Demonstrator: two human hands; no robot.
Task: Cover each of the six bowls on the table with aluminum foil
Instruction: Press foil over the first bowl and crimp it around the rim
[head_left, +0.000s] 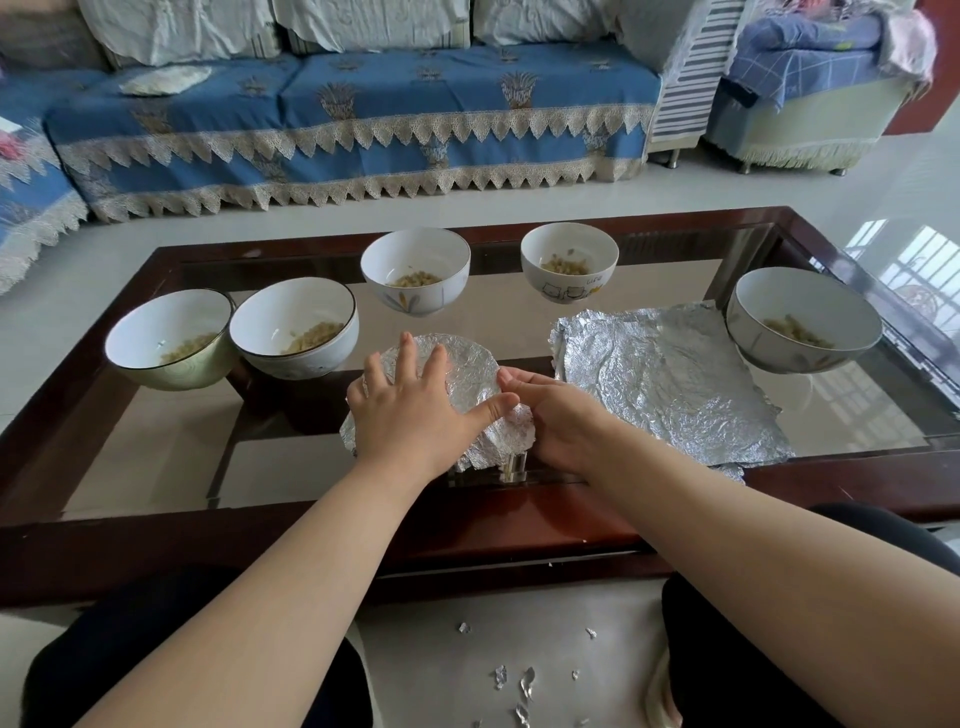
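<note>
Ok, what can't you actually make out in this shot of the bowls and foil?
Head view:
- Foil-wrapped bowl: bowl and contents hidden by foil and both hands.
- Right hand: fingers curl behind the foil edge, grip unclear.
- Foil sheets: stacked, count unreadable.
- Far-right bowl: its foot is hidden by the bowl's own body.

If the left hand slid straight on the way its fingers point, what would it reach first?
Probably the flower-patterned bowl beyond the foil-covered bowl that the left hand presses. Depth is unclear.
</note>
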